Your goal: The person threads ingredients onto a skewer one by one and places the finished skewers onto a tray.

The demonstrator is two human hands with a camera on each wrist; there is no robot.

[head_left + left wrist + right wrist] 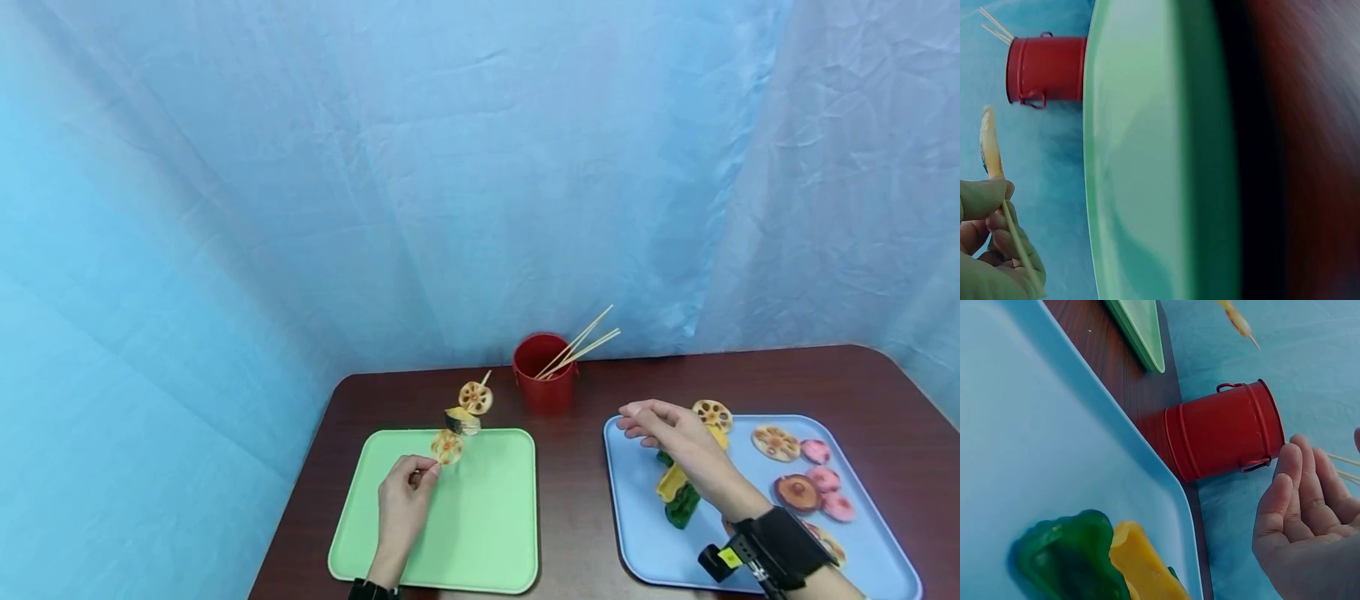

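My left hand [403, 504] pinches the lower end of a bamboo skewer [487, 377] over the green tray [487, 533]. Threaded along the skewer are a lotus root slice [476, 398] near the tip, a yellow piece with dark rind [462, 422], and another lotus root slice [447, 447] just above the fingertips. In the left wrist view the skewer's bare end runs down across the palm. My right hand [678, 437] holds nothing, its fingers extended above the left side of the blue tray [637, 533], pointing toward the red bucket [1229, 431].
Several bare skewers [592, 343] lean in the bucket at the table's back edge. On the blue tray lie lotus root slices [776, 443], a mushroom [798, 492], pink pieces [837, 506], green pepper-like pieces [1063, 556] and yellow pieces [1147, 565]. A blue cloth [450, 167] hangs behind.
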